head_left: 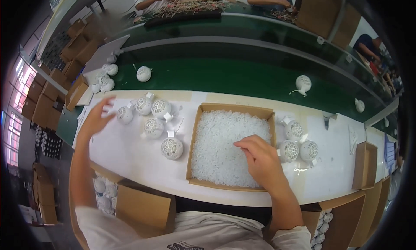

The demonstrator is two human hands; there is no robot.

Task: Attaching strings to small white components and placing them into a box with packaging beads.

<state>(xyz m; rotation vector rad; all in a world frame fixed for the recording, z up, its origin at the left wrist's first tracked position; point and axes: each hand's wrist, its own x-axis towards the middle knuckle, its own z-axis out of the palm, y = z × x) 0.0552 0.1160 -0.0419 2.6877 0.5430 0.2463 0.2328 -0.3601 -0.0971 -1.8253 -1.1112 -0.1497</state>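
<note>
My right hand hovers over a shallow cardboard box filled with small clear plastic rings. Its thumb and forefinger are pinched together, and anything between them is too small to make out. On the left, my left hand is raised with its fingers apart and nothing in them. Nearest to it is a white ball with a lattice front. Several more such balls with small white tabs stand between that hand and the box. Three others are grouped right of the box.
Beyond the white table lies a green conveyor belt carrying a few white balls. A small cardboard tray sits at the right end. Open cartons with white balls are by my lap. Co-workers' hands show across the line.
</note>
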